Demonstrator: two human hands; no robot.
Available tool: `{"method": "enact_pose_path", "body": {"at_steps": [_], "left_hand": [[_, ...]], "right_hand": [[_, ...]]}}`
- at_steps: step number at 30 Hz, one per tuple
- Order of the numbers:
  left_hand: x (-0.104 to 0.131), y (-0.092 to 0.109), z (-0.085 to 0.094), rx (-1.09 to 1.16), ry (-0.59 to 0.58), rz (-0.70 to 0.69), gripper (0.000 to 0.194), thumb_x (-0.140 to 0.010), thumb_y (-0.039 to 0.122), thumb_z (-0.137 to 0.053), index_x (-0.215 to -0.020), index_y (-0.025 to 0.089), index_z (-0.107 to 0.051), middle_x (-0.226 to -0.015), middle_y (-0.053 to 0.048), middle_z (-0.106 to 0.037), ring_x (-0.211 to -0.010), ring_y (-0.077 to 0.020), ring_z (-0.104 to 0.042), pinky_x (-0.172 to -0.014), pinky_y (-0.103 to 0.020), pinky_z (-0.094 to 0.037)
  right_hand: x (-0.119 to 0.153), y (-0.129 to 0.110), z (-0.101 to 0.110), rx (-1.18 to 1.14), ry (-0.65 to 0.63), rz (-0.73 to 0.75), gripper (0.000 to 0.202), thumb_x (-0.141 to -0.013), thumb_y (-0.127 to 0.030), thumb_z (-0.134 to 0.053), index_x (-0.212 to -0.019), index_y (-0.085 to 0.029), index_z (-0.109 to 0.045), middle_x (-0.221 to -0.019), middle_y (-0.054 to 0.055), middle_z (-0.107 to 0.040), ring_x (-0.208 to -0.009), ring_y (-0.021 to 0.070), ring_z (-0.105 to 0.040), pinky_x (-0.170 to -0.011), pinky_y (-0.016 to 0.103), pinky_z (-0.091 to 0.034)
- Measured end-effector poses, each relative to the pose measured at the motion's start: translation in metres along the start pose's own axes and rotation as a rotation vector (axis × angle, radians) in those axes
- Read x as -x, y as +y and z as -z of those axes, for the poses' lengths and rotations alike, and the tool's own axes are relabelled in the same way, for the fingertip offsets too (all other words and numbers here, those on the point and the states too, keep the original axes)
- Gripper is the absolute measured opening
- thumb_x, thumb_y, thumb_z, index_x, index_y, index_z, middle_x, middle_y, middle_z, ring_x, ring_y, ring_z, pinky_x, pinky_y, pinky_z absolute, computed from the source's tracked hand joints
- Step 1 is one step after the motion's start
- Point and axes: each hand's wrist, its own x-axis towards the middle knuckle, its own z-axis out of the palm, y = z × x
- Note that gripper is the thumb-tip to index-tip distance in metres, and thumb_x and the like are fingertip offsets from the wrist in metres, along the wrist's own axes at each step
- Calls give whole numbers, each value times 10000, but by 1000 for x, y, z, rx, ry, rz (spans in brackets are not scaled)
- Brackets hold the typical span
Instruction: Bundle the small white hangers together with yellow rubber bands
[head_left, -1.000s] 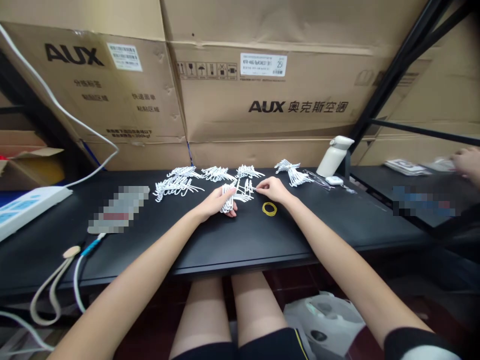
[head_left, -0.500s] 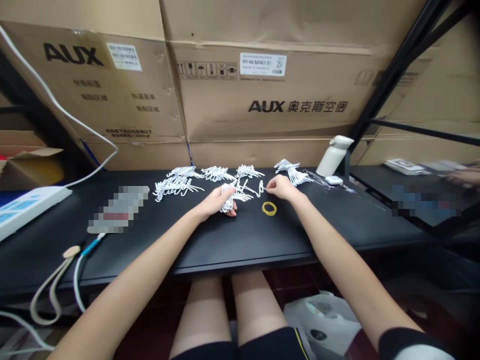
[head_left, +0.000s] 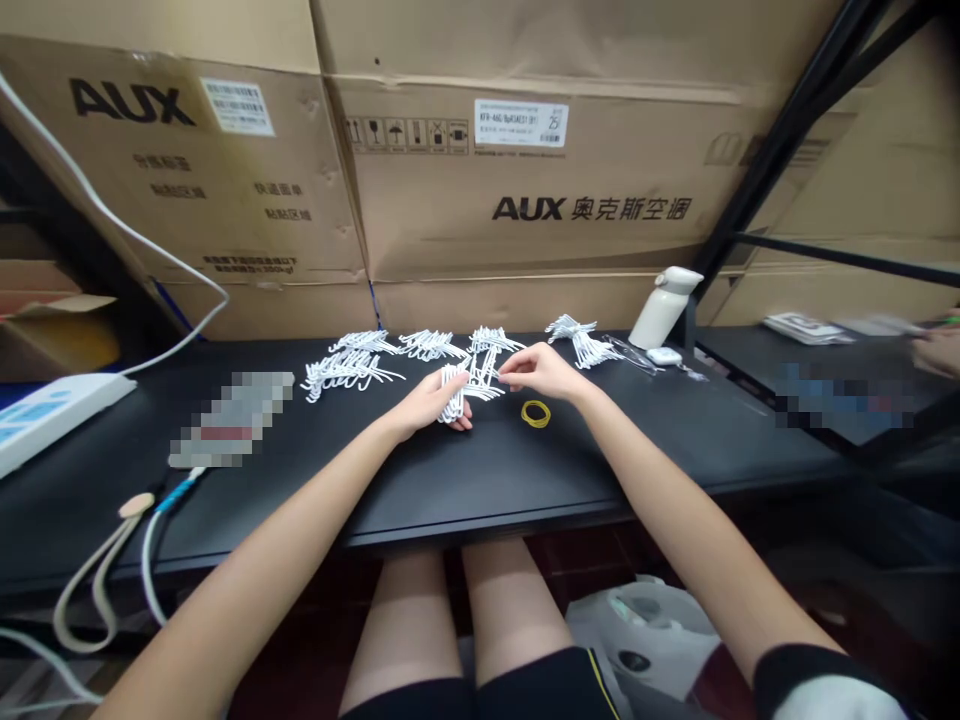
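My left hand (head_left: pixel 418 406) is closed around a bunch of white wire hooks (head_left: pixel 452 394), their curved ends sticking out past the fingers. Just to its right, my right hand (head_left: pixel 546 372) pinches with thumb and forefinger at a white hook (head_left: pixel 489 366) beside the bunch. Fingers partly hide where it is held. A few yellow rubber bands (head_left: pixel 535 414) lie on the black tabletop below my right hand. Behind the hands rest several piles of white hooks: a left pile (head_left: pixel 345 374), a middle pile (head_left: pixel 431 345) and a right pile (head_left: pixel 582 342).
A cream bottle (head_left: pixel 664 308) and a small white case (head_left: pixel 664 356) stand at the right back. On the left are a blurred-out flat device (head_left: pixel 232 418), a cable and a power strip (head_left: pixel 64 415). Large cardboard boxes (head_left: pixel 420 230) form the back. Another person's hand (head_left: pixel 937 350) shows at right.
My right hand has moved left with the white hook, bringing it against the bunch in my left hand. My left hand keeps its hold. The view has shifted slightly.
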Motion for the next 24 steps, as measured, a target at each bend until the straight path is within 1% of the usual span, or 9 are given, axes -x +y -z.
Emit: {"method": "enact_pose_path", "body": {"at_steps": [5,8,11,14,19,24], "left_hand": [[-1,0,0,-1,-13,9,332,-885,490,-494,-876,158,-494,-620,-34,-665,-560,-194,-689,-506,-274,-556],[0,1,0,-7,-12,14,343,-879,498,-499,-864,156,-499,-621,-36,-663,-569,-200,-693,-510,-273,-557],[1,1,0,-16,-17,10,355,-874,511,-498,-863,156,-501,-626,-38,-665,-573,-200,-694,-521,-277,-560],[1,2,0,-37,-22,-5,358,-866,518,-509,-882,161,-489,-628,-34,-665,-581,-203,-696,-518,-277,-556],[2,2,-1,-43,-21,-17,355,-863,512,-519,-920,165,-476,-641,-36,-668,-591,-210,-698,-506,-281,-552],[2,3,-2,-31,1,-50,349,-861,495,-534,-948,161,-486,-677,-47,-676,-615,-205,-698,-517,-283,-558]], "right_hand": [[0,-4,-11,-80,-98,-14,227,-692,-314,-690,-777,-105,-714,-644,29,-648,-535,103,-559,-551,248,-492],[-1,-3,-15,-116,-128,-23,250,-697,-345,-691,-783,-111,-714,-652,23,-640,-527,90,-533,-521,232,-475],[-1,-3,-16,-173,-131,-50,274,-690,-367,-705,-804,-117,-713,-679,21,-631,-549,86,-522,-504,219,-460],[-1,-3,-16,-226,-133,-81,287,-668,-376,-728,-799,-121,-713,-647,4,-600,-545,78,-498,-488,208,-436],[-1,-4,-17,-225,-132,-112,311,-651,-404,-740,-788,-126,-710,-654,-2,-608,-512,62,-472,-472,202,-411],[1,-7,-17,-264,-117,-125,298,-638,-392,-750,-772,-130,-710,-626,-12,-591,-520,64,-465,-476,202,-411]]}}
